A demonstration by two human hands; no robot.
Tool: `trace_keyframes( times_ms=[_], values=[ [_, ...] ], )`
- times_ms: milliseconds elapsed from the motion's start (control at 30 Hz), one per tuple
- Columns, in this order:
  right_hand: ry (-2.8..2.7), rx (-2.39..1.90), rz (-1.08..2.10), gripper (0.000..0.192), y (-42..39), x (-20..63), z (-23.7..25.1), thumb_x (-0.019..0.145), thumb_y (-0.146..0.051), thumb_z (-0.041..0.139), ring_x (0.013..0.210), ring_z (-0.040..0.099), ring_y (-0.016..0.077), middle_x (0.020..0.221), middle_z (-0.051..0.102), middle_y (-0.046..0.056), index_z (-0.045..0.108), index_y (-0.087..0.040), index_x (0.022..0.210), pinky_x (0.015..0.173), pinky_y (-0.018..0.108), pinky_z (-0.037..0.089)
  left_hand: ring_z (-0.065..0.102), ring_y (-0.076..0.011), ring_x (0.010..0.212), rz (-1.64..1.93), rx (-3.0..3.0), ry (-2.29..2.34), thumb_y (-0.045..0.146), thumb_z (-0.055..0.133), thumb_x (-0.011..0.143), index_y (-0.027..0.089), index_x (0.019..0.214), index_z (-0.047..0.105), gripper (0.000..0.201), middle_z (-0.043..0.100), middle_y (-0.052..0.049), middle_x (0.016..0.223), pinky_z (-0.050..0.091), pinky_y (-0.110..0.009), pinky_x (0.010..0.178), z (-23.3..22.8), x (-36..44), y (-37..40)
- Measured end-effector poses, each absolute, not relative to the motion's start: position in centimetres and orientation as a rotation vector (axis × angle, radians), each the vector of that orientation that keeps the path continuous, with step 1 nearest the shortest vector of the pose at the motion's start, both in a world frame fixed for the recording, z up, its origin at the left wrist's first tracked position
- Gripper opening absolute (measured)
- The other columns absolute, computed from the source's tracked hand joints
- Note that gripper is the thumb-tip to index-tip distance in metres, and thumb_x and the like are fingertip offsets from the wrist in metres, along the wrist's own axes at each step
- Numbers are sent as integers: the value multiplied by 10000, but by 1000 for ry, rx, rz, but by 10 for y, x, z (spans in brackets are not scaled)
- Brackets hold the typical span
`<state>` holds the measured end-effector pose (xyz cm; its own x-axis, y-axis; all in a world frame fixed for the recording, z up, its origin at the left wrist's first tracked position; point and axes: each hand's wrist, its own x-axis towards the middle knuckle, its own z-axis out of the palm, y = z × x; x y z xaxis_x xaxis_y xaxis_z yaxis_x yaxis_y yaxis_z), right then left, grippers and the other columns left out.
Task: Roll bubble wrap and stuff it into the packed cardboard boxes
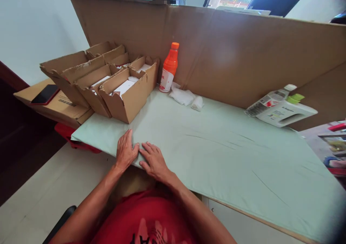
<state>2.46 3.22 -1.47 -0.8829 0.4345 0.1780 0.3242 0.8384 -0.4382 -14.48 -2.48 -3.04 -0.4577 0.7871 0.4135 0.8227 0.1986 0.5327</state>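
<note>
My left hand (126,149) lies flat at the near edge of a table (216,139) covered in pale green cloth. Close beside it, my right hand (154,160) rests on the same edge with its fingers stretched out. Both hands hold nothing, and the thumb of the left comes near the fingers of the right. Just beyond the left fingertips stands an open cardboard box (137,96) with white items in it. Behind and left of it are several more such boxes, among them a cardboard box (94,89) that also holds something white.
An orange bottle (169,69) stands by the cardboard partition (229,53), with crumpled white tissue (183,96) near it. At right, a clear plastic bottle (267,101) and a white jug (286,113) lean there. A phone (45,94) lies on a closed carton (62,107) at left.
</note>
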Motion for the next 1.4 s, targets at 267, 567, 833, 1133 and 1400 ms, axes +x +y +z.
trace_keyframes(
  times_ms=[267,567,833,1133,1400],
  values=[
    [-2466,-1178,361,467,148,68,4,901,-320,576,1365,436,316,1481,508,164,577,-181,1347,1086,529,362,528,-353,1309,-1090,-1575,-2418,224,558,789,117,1383,500,606,580,-203,1391,381,-535,1122,-24,-146,-21],
    [-2445,-1464,118,368,159,84,-6,953,-383,493,1204,482,341,1300,580,185,605,-143,1210,985,472,335,511,-349,1306,-1041,-1560,-2499,226,575,795,141,1253,620,468,571,-177,1401,338,-521,1149,-26,-151,-21],
    [-2471,-1433,-49,325,131,91,-4,974,-365,488,1151,513,303,1258,624,144,607,-157,1193,921,395,334,506,-350,1308,-1001,-1595,-2492,213,556,814,110,1300,576,498,573,-202,1384,344,-505,1137,-22,-149,-22],
    [-2490,-1365,-182,317,106,101,-7,970,-351,524,1152,543,277,1306,624,131,617,-145,1193,941,378,340,518,-309,1281,-881,-1614,-2507,212,537,846,126,1254,577,419,614,-165,1319,364,-449,1124,-17,-145,-21],
    [-2613,-1151,-358,396,73,117,-18,1008,-349,444,1280,506,293,1410,574,159,591,-152,1318,1029,420,363,571,-311,1189,-758,-1713,-2547,208,555,830,179,1185,608,361,644,-138,1254,423,-479,1059,-2,-145,-16]
  ],
)
